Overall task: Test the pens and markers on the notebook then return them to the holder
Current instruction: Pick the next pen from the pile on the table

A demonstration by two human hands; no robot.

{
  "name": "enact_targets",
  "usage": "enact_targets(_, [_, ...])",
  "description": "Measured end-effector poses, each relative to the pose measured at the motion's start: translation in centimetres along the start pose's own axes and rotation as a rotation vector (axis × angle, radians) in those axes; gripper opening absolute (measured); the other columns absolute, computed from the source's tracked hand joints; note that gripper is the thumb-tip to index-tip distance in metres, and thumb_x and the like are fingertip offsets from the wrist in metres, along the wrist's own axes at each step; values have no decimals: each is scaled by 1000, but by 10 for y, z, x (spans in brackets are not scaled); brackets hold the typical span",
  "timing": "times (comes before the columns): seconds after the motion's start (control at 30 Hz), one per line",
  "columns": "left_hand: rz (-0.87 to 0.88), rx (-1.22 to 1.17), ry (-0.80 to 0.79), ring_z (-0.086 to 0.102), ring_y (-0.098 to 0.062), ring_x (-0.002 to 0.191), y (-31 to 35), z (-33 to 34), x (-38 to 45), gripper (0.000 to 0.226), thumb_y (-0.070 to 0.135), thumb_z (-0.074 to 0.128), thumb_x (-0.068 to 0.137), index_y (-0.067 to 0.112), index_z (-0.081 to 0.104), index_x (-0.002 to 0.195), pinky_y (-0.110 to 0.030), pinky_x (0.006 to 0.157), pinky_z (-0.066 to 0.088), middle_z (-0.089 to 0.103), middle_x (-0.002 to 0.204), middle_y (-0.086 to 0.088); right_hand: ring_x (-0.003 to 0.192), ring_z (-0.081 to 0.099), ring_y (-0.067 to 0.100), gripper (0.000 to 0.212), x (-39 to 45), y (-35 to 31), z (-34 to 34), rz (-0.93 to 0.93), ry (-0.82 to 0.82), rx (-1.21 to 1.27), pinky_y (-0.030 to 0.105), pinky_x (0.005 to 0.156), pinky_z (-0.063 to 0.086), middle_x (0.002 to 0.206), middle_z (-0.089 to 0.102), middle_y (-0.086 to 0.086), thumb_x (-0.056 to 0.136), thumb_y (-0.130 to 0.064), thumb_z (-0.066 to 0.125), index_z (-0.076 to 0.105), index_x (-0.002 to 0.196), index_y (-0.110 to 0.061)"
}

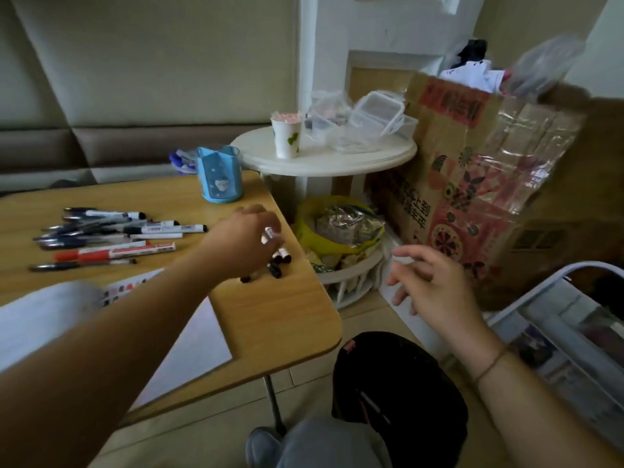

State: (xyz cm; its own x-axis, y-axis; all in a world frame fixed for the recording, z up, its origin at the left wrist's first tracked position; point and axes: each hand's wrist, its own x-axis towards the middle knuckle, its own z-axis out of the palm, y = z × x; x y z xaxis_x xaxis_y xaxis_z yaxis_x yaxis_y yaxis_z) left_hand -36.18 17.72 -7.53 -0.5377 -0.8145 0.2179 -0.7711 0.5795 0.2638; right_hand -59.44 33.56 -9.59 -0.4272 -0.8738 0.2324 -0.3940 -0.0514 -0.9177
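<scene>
- Far left on the wooden surface (270, 319), a loose pile of pens (101, 231) and markers lies on its side, black, blue and red ones fanned out together. They look laid out for testing, and none is in the holder yet.
- At the near left edge lies the notebook (196, 349), its pale page open toward the person, ready for scribbles. A blurred grey shape covers part of it.
- At the far edge of the surface stands the blue holder (219, 177), upright and seemingly empty, well apart from the pile.
- Near the right edge, the left hand (246, 241) reaches across with fingers curled round a white marker (270, 236). Motion blur hides exactly how it grips. Just below it lie a few more dark-capped markers (277, 265), likely a second batch.
- Right of the surface, the right hand (429, 282) hovers in the air over the floor, fingers loosely spread and holding nothing, probably waiting to pull a cap.
- Beyond stand a round white side table (324, 160) with a cup and plastic boxes, and a printed paper bag (472, 180).
</scene>
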Motion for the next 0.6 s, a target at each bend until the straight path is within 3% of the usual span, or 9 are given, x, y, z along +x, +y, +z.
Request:
enact_targets(0.23, [-298, -8, 48, 50, -18, 113, -101, -10, -72, 28, 44, 57, 89, 30, 59, 113, -36, 94, 47, 51, 127, 5, 50, 62, 14, 9, 30, -72, 142, -266, -230, -12, 22, 47, 48, 73, 71, 0, 88, -14, 65, 67, 95, -19])
enact_targets(0.33, [-390, -67, 135, 48, -21, 114, -127, -2, -103, 24, 41, 53, 89, 29, 59, 109, -34, 94, 43, 52, 122, 5, 70, 64, 2, 10, 48, -94, 216, -375, -329, -136, 24, 65, 55, 82, 68, -11, 86, -23, 68, 69, 95, -25])
enact_targets(0.43, [-369, -54, 210, 48, -20, 107, -134, 1, -121, 22, 40, 50, 88, 28, 57, 106, -32, 89, 41, 51, 117, 6, 77, 54, -4, 16, 73, -108, 284, -419, -417, -337, 18, 68, 47, 93, 62, -20, 89, -28, 65, 67, 105, -31])
enact_targets(0.5, [-349, -74, 250, 47, -19, 107, -134, -2, -124, 22, 40, 49, 89, 28, 57, 107, -31, 89, 40, 51, 118, 8, 79, 53, -3, 19, 96, -114, 322, -425, -460, -423, 18, 72, 44, 102, 65, -14, 91, -26, 62, 67, 110, -27])
enact_targets(0.6, [-350, -114, 288, 46, -16, 110, -135, -8, -124, 25, 42, 49, 91, 30, 55, 112, -31, 93, 41, 49, 122, 10, 97, 60, 10, 22, 127, -118, 370, -394, -519, -499, 24, 85, 48, 113, 68, -4, 94, -24, 58, 69, 112, -20])
